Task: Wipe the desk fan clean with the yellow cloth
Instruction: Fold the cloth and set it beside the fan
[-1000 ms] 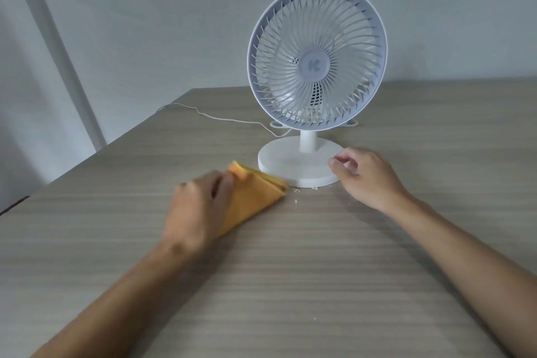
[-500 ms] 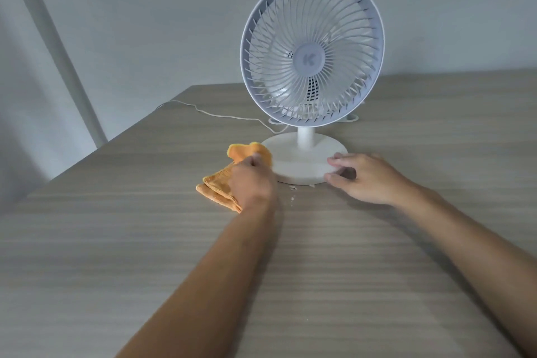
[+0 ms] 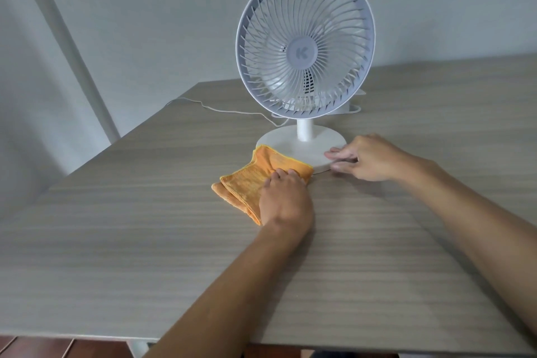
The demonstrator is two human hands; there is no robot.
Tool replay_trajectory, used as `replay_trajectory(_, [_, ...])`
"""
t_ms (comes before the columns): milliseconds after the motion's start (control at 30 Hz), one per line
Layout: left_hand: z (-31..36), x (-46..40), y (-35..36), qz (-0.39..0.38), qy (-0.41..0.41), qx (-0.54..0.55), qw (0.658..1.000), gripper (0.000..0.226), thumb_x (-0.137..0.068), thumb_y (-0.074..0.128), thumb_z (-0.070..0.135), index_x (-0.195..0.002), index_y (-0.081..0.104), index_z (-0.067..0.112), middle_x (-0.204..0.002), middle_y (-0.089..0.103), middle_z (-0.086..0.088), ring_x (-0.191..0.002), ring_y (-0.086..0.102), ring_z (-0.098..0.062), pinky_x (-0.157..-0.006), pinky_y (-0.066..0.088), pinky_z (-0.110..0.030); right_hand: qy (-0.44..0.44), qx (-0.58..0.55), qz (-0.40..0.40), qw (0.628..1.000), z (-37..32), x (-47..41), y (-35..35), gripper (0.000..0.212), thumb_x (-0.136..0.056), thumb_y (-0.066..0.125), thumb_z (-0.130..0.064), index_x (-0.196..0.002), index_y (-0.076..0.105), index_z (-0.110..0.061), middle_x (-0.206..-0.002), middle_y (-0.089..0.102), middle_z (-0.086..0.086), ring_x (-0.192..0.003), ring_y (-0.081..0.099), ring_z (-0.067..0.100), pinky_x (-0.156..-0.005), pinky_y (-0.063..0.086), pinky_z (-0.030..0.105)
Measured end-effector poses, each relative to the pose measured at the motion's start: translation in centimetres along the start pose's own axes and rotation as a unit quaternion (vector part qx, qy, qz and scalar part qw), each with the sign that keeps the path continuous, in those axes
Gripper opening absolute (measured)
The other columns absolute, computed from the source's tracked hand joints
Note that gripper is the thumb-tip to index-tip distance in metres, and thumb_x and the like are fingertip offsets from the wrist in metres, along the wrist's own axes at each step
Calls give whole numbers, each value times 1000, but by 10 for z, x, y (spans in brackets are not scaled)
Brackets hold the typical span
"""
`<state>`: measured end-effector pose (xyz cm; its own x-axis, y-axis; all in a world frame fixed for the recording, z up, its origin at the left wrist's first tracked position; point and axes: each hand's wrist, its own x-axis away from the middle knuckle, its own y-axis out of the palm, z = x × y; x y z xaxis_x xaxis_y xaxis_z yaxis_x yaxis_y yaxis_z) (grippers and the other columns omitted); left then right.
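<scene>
A white desk fan (image 3: pixel 304 49) stands upright on a wooden table, its round grille facing me and its round base (image 3: pixel 286 141) flat on the tabletop. A folded yellow cloth (image 3: pixel 252 176) lies against the front left edge of the base. My left hand (image 3: pixel 284 197) presses down on the cloth, fingers curled over its near part. My right hand (image 3: pixel 367 157) grips the base's right front rim with its fingertips.
The fan's white cable (image 3: pixel 220 109) runs left across the table (image 3: pixel 145 241) to the far edge. A white pole (image 3: pixel 72 52) leans against the wall at the left. The table's near edge lies close below my forearms.
My left hand has slid the cloth right, from the table in front of the fan up against the base. My right hand stays on the base rim.
</scene>
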<state>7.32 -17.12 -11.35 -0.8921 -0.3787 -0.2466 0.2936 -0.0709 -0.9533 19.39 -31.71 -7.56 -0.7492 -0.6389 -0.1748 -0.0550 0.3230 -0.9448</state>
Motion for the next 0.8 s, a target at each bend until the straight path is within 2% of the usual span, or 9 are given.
replay_trajectory(133, [4, 5, -1, 10, 18, -7, 1000, 34, -106, 27, 22, -124, 54, 12, -128, 58, -9, -121, 53, -26, -95, 39, -36, 11, -25, -26, 999, 2, -4, -7, 35, -89, 65, -16, -122, 65, -27, -129, 62, -10, -117, 56, 0, -93, 31, 5])
replay_trajectory(200, [4, 7, -2, 15, 29, 0, 999, 33, -106, 28, 22, -122, 55, 12, -126, 59, -9, -119, 54, -26, -92, 40, -36, 15, -12, -31, 999, 3, -6, -11, 36, -90, 62, -11, -121, 66, -29, -127, 63, -11, -116, 57, 1, -90, 34, 6])
replay_trajectory(267, [5, 9, -2, 16, 35, 7, 999, 32, -105, 30, 21, -121, 56, 13, -125, 60, -8, -119, 54, -25, -90, 40, -36, 17, -10, -38, 999, 7, -8, -13, 38, -90, 60, -8, -120, 66, -31, -126, 64, -10, -111, 58, -1, -83, 35, 2])
replay_trajectory(367, [8, 11, 0, 15, 50, 17, 998, 33, -106, 29, 23, -122, 56, 14, -126, 59, -6, -119, 55, -24, -89, 42, -36, 14, 2, -40, 999, 10, -12, -14, 40, -89, 59, -6, -117, 67, -34, -118, 69, -8, -81, 56, -11, -63, 32, -8])
replay_trajectory(467, [13, 12, -1, 12, 70, 20, 997, 33, -106, 29, 24, -122, 56, 14, -127, 59, -6, -118, 55, -24, -88, 43, -36, 14, 12, -37, 999, 13, -16, -16, 42, -88, 58, -6, -114, 68, -37, -111, 72, -11, -67, 49, -19, -59, 33, -7])
replay_trajectory(533, [17, 13, -2, 11, 88, 19, 996, 32, -105, 31, 23, -122, 56, 13, -127, 59, -6, -118, 56, -25, -88, 43, -36, 17, 22, -47, 999, 15, -19, -17, 44, -87, 57, -6, -112, 68, -40, -109, 73, -11, -72, 52, -20, -62, 34, -6])
replay_trajectory(600, [21, 13, -2, 4, 111, 20, 994, 33, -106, 30, 24, -121, 57, 13, -127, 59, -7, -117, 56, -26, -87, 44, -37, 20, 32, -58, 998, 15, -21, -20, 44, -87, 57, -7, -112, 68, -41, -111, 72, -13, -90, 60, -9, -68, 36, -3])
replay_trajectory(633, [24, 12, -2, 2, 125, 17, 992, 34, -106, 30, 25, -121, 58, 13, -127, 59, -7, -117, 56, -27, -86, 44, -38, 20, 36, -61, 997, 15, -22, -21, 43, -86, 57, -8, -111, 68, -41, -112, 71, -14, -93, 60, -6, -68, 36, -2])
replay_trajectory(800, [36, 7, -4, -3, 198, 37, 980, 35, -105, 33, 23, -123, 61, 12, -128, 62, -10, -114, 58, -30, -84, 45, -39, 23, 48, -63, 997, 12, -28, -25, 38, -86, 59, -5, -113, 70, -29, -111, 72, -8, -76, 56, -10, -55, 31, -7])
